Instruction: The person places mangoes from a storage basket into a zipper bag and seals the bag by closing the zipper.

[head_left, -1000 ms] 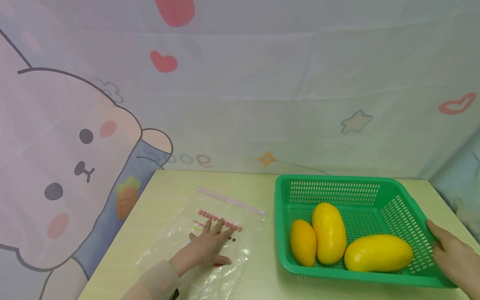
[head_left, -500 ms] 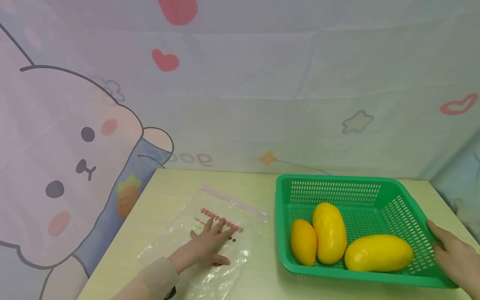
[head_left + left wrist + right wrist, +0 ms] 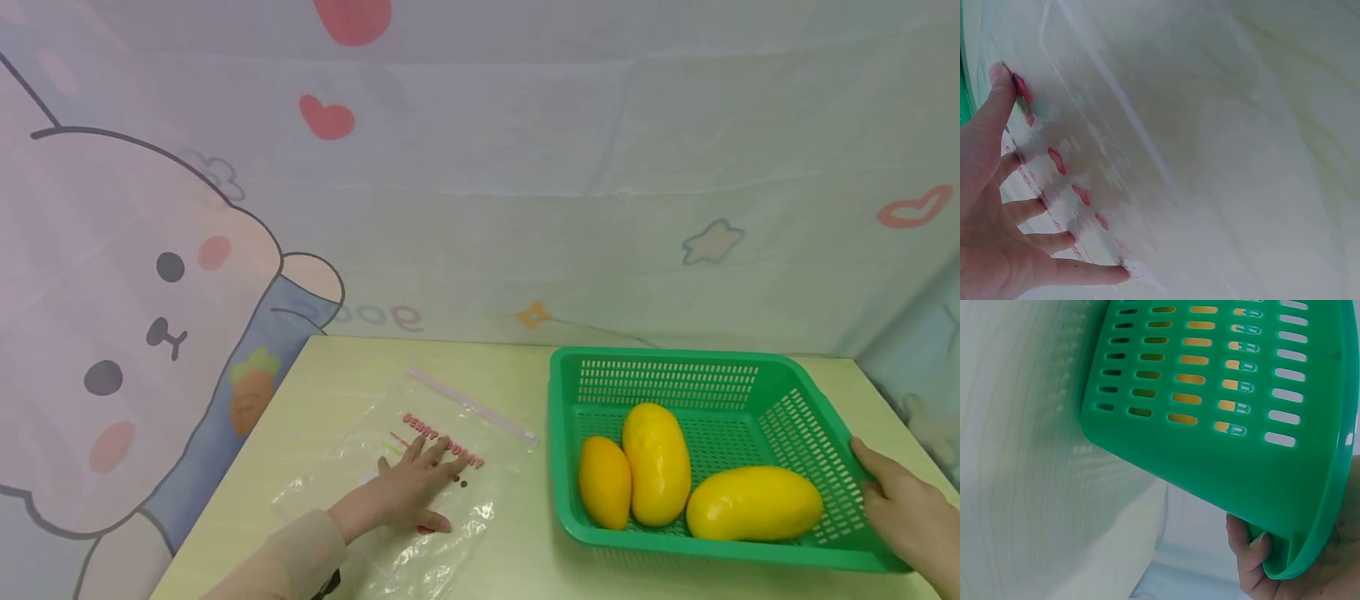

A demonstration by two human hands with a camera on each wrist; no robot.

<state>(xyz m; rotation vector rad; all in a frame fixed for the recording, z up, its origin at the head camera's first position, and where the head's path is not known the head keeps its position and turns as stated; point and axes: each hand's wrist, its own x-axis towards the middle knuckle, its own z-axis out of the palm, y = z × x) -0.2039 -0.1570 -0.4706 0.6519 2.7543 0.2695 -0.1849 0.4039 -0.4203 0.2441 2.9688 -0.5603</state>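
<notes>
A clear plastic zip bag (image 3: 480, 500) with red lettering and a pale pink zip strip (image 3: 474, 407) lies flat on the table. My left hand (image 3: 408, 493) rests on it, fingers spread; in the left wrist view, the fingertips (image 3: 1125, 272) press on the film. To the right, a green plastic basket (image 3: 667, 357) holds a smaller orange-yellow mango (image 3: 604, 483) and two bigger yellow fruits, one lengthwise (image 3: 657, 467) and one lying crosswise (image 3: 753, 504). My right hand (image 3: 903, 508) grips the basket's right rim, fingers (image 3: 1250, 559) curled under it in the right wrist view.
The pale wooden table (image 3: 352, 358) ends at a cloth backdrop (image 3: 480, 167) printed with a rabbit, hearts and stars. A narrow strip of tabletop separates the bag from the basket. The basket's right side stands close to the table's right edge.
The bag's zip end has turned slightly clockwise, and my left hand has slid slightly left with its fingers still spread. The right hand, basket and fruits stay in place.
</notes>
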